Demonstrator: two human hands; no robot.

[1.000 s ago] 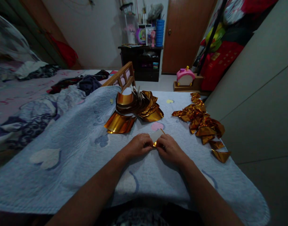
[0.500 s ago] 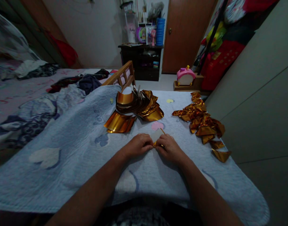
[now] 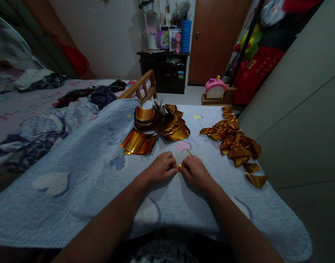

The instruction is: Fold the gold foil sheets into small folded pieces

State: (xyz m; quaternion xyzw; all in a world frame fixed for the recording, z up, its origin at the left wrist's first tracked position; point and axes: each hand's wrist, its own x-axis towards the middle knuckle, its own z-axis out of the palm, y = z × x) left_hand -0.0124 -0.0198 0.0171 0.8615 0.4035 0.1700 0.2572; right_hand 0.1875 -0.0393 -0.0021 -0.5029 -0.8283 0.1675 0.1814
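Observation:
Between my hands lies a sheet of gold foil paper (image 3: pixel 181 156), pale back facing up, with gold showing along its folded near and right edges. My left hand (image 3: pixel 163 166) pinches its near left part, fingers curled. On the right side my right hand (image 3: pixel 195 170) grips the fold with thumb and fingers, close beside the left. Beyond them sits a fanned stack of gold foil sheets (image 3: pixel 141 142), some curled upright and some flat. To the right lies a pile of folded gold foil pieces (image 3: pixel 233 137).
A blue quilt (image 3: pixel 101 197) with heart patterns covers the surface under everything. A wooden rail (image 3: pixel 137 87) stands at its far left corner. Clothes (image 3: pixel 103 96) lie on the bed at left. Past the far edge are a pink toy (image 3: pixel 216 88) and a dark cabinet (image 3: pixel 170 73).
My fingers have shifted slightly on the near fold of the foil paper. The stack and the folded pile stay as they were.

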